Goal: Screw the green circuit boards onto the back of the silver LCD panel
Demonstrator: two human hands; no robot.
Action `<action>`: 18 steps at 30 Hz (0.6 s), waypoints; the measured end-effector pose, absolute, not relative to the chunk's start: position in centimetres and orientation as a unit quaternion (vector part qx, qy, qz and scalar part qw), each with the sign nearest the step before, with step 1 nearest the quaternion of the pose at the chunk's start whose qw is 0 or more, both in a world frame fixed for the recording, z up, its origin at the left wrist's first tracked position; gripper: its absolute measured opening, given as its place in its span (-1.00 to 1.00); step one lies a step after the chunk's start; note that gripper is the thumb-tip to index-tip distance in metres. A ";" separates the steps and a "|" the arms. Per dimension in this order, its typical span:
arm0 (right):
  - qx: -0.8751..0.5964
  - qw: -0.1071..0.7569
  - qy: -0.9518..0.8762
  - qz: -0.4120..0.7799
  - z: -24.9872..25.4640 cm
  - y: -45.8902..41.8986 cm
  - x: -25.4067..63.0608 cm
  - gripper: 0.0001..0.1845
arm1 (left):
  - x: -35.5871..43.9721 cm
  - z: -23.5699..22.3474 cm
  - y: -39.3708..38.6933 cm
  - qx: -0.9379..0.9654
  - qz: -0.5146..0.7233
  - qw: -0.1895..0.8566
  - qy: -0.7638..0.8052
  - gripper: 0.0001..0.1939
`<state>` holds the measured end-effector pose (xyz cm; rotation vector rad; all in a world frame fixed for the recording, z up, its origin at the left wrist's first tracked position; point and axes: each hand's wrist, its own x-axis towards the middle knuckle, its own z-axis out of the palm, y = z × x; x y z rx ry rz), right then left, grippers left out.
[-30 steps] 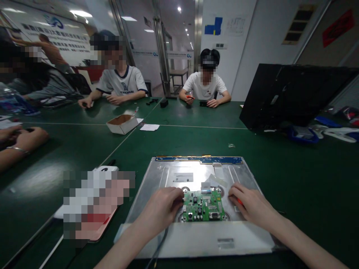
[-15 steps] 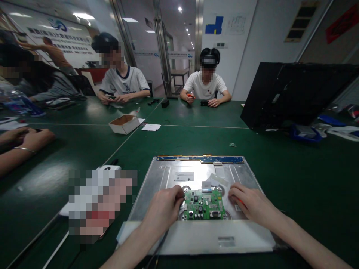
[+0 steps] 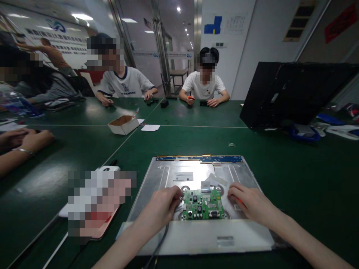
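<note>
A green circuit board (image 3: 204, 203) lies on the silvery metal back of a flat display panel (image 3: 165, 170). At the board's left edge my left hand (image 3: 165, 201) pinches thin wires. A dark cable (image 3: 162, 239) runs down from under this hand toward the front of the table. My right hand (image 3: 249, 200) is closed just right of the board, low over the metal. An orange-red object (image 3: 239, 201) shows between its fingers; its kind is hidden. A flat ribbon cable (image 3: 206, 186) enters the board's top edge. Across the panel's front lies a whitish strip (image 3: 193, 239).
Left of the panel lie a white device (image 3: 112, 170) and a pink one (image 3: 112, 220), both partly blurred. Farther off stand an open white box (image 3: 123, 125) and a large black monitor (image 3: 291, 95). Two people sit opposite; another person's hands (image 3: 36, 140) rest at left.
My left hand has shifted slightly left from the board's edge, and thin wires now show beside it. My right hand has hardly moved. A person opposite has moved one hand to the right.
</note>
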<state>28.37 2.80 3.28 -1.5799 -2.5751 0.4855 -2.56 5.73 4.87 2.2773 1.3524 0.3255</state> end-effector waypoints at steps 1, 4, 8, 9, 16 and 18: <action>-0.516 0.041 -0.841 0.158 3.3 2.8 28.4 -0.70 | -2.6 5.2 5.8 0.826 0.111 0.243 0.496 -0.85; -0.514 0.043 -0.843 0.151 3.4 2.8 28.3 -0.70 | -2.5 6.3 6.2 0.822 0.108 0.254 0.499 -0.86; -0.516 0.036 -0.843 0.148 3.6 2.7 28.2 -0.71 | -2.3 7.3 6.9 0.826 0.119 0.238 0.496 -0.86; -0.516 0.034 -0.843 0.148 3.7 2.7 28.2 -0.71 | -2.3 7.4 7.0 0.825 0.119 0.237 0.499 -0.87; -0.515 0.034 -0.841 0.161 3.7 2.8 28.3 -0.71 | -3.4 7.2 7.3 0.837 0.093 0.259 0.473 -0.86; -0.514 0.036 -0.842 0.160 3.7 2.8 28.3 -0.71 | -3.5 6.9 7.2 0.852 0.083 0.264 0.444 -0.85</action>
